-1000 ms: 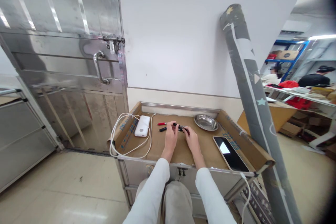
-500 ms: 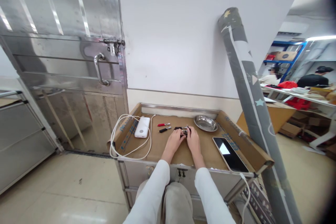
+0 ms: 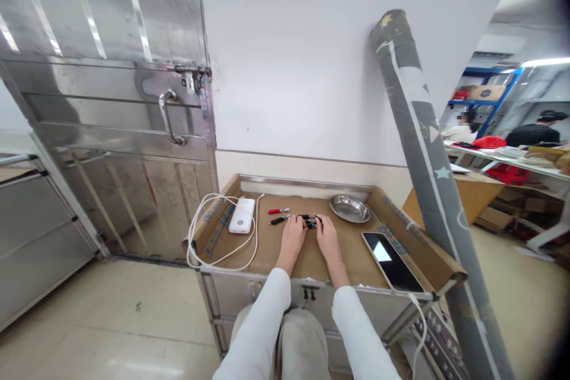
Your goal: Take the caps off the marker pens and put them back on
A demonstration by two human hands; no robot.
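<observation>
My left hand and my right hand rest side by side on the cardboard-lined cart top. Their fingertips close on a small black object lying between them; I cannot make out what it is. Just left of my left hand lie a black clip with a metal tip and, farther back, a red one. Both arms wear white sleeves.
A white power bank with a looped white cable sits at the left. A steel dish is at the back right, a tablet at the right. A grey rolled mat leans beside the cart. People work far right.
Both hands drew back a little toward me, then went forward again with the black object between them. The red and black clips now lie uncovered left of my left hand.
</observation>
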